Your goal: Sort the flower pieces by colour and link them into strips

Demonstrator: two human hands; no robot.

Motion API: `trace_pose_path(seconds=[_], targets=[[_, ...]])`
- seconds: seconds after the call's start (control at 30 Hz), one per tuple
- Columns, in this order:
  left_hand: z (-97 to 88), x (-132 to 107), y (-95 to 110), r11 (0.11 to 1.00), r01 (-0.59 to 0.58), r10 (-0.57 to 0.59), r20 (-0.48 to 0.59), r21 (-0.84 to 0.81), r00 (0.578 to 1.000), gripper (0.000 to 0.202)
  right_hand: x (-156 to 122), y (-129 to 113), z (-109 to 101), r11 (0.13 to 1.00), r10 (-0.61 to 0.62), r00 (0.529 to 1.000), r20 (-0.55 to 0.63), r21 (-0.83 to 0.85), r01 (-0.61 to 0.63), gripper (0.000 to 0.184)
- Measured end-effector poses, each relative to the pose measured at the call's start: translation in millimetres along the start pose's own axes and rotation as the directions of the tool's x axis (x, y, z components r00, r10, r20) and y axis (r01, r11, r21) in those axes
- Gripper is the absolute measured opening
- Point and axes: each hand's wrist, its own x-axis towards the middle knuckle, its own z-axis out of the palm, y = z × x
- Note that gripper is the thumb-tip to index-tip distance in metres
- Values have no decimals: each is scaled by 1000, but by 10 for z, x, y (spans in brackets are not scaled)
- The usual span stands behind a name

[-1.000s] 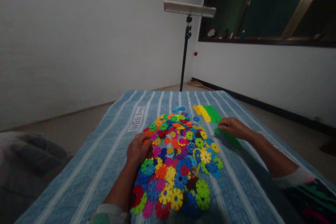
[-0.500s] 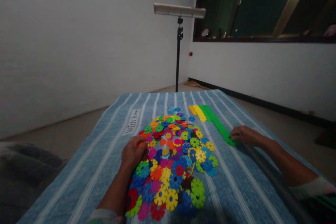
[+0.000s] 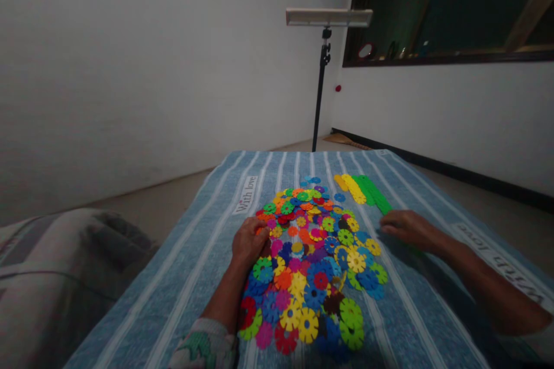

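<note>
A pile of colourful plastic snowflake discs [image 3: 303, 259] lies spread over the striped cloth. My left hand [image 3: 250, 240] rests on the pile's left edge, fingers curled down over some discs; what lies under them is hidden. A long row of overlapping green discs [image 3: 377, 197] runs from the back towards me, right of the pile. Across this row reaches my right hand [image 3: 404, 228], its fingers bent together and the tips on the side towards the pile. Anything between those fingertips is too dark and small to make out. The hand and forearm cover part of the row.
Shorter yellow [image 3: 354, 189] and orange-yellow [image 3: 340, 182] rows lie beside the green one. Loose blue discs [image 3: 340, 198] are near the pile's far end. The blue striped cloth [image 3: 173, 265] covers the table. A lamp stand [image 3: 319, 92] rises behind; a cloth-covered seat [image 3: 64, 277] stands left.
The view has turned left, so everything sits further right. My right hand has moved from the near end of the green row leftwards across it, towards the pile. My left hand stays on the pile's edge.
</note>
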Motion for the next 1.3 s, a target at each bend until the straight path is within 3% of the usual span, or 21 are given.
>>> trace_pose_path(seconds=[0.1, 0.23, 0.43, 0.7, 0.9, 1.03, 1.3], targets=[[14, -6, -15, 1000, 0, 0, -3, -7, 1000, 19, 276, -382, 94, 991, -134, 991, 27, -7, 134, 27], [19, -18, -11, 1000, 5, -5, -21, -15, 1000, 19, 686, -821, 272, 973, -201, 979, 40, -109, 204, 21], [-1, -38, 29, 1000, -3, 3, -16, -17, 1000, 17, 1122, -1195, 530, 944, -243, 970, 28, -221, 243, 17], [10, -43, 38, 1000, 2, -3, -11, -21, 1000, 16, 1331, -1149, 563, 959, -160, 986, 49, -230, 167, 21], [19, -53, 39, 1000, 13, -14, -22, -21, 1000, 17, 1336, -1024, 561, 974, -102, 995, -25, -207, 94, 29], [14, -52, 43, 1000, 18, -19, -11, -16, 1000, 16, 1293, -992, 568, 979, -112, 993, -36, -173, 104, 28], [20, -45, 26, 1000, 26, -26, -19, -3, 999, 14, 1209, -1090, 487, 970, -199, 979, 52, -131, 204, 18]])
